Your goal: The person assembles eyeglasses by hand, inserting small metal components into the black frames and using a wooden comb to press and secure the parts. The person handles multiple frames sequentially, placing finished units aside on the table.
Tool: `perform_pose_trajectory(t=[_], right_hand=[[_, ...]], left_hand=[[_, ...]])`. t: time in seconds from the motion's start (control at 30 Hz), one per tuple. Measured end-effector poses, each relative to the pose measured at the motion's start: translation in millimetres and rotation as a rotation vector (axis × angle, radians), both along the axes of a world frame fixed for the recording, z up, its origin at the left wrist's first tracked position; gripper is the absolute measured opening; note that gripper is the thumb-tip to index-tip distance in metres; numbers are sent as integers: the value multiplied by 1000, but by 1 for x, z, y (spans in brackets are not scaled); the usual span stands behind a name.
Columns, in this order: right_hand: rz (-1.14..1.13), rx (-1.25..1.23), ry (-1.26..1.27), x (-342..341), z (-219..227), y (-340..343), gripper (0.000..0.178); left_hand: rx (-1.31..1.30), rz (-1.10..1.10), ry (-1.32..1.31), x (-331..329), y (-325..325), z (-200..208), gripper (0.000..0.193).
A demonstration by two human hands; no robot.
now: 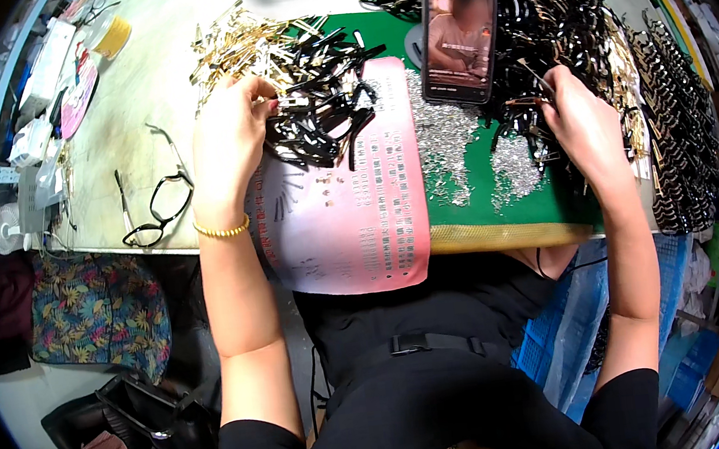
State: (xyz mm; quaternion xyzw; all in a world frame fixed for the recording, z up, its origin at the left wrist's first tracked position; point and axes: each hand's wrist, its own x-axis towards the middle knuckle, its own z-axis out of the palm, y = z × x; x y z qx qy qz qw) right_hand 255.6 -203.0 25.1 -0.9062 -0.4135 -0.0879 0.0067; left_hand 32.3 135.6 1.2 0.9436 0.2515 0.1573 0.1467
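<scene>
My left hand (235, 132) is closed at the near side of a pile of gold strips (235, 48), fingertips pinched beside a heap of black eyeglass parts (313, 132). What the fingertips hold, if anything, blends into the heap. On the right, my right hand (580, 124) is closed on a thin metal piece (535, 72) that points up and left; its exact kind is too small to tell. That hand is over the edge of a large mass of black eyeglass temples (535, 14). Small silver metal parts (447, 139) lie scattered between my hands.
A propped phone (460, 36) stands at the back on a green mat (485, 197). A pink printed sheet (344, 244) hangs over the table's front edge. Eyeglasses (165, 218) and a yellow roll (109, 37) lie on the left. More black temples (676, 126) hang at far right.
</scene>
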Motion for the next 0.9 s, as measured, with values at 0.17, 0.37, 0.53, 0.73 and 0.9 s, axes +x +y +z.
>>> perform_pose_trajectory(t=[0.17,0.37,0.53,0.73,0.9], right_hand=[[-38,-34,13,10,-4,-2,20],[-3,87,-39,-3,31,-35,15],[9,427,630,-49,43,-60,21],[-111,465,1188,-100,34,-67,17],[27,585,1191,-115,28,-46,13]], left_hand=[[73,-111,106,2,5,3,9],[-161,16,-189,-28,-18,37,9],[-257,-260,-114,-38,-98,23,11],[-334,-295,-270,-21,-133,-21,13],[-1064,-462,-124,-25,-178,14,24]])
